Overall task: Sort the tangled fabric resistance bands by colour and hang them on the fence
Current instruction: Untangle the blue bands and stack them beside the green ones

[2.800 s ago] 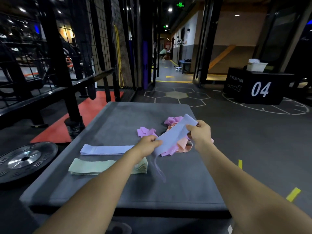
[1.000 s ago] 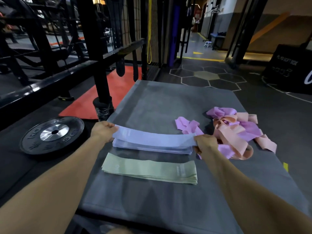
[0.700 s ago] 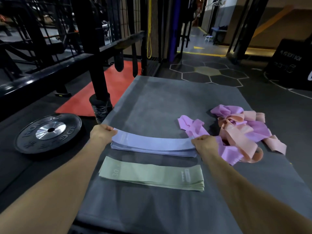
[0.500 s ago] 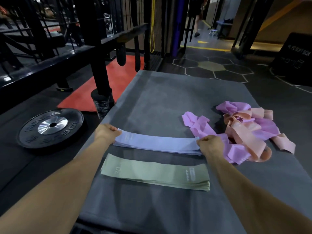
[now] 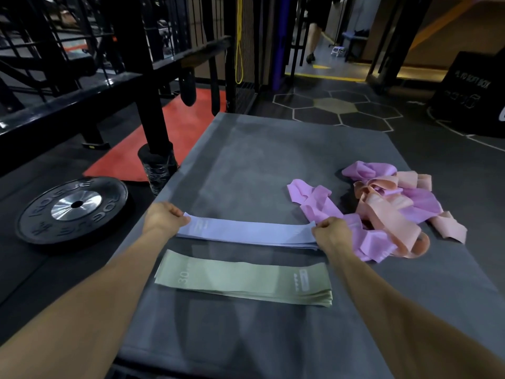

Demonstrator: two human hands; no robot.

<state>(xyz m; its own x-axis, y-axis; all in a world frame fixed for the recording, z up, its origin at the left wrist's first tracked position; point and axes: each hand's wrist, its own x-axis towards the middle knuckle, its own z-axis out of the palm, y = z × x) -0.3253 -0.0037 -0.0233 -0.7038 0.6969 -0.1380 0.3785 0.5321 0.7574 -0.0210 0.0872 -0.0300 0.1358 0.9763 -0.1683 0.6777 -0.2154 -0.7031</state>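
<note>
A flat stack of pale blue bands lies across the grey mat. My left hand pinches its left end and my right hand pinches its right end. Just in front of it lies a flat stack of green bands, marked 30. To the right sits a tangled heap of pink-purple bands and peach bands, touching my right hand. The black fence runs along the left and back.
A black weight plate lies on the floor left of the mat, beside a black post base. A yellow band hangs on the mesh behind. A black soft box stands at far right. A person's legs show in the corridor.
I carried the blue band from the tangle leftward and laid it flat onto the blue stack; it went from bowed above the stack to lying on it. Both hands still pinch its ends.
</note>
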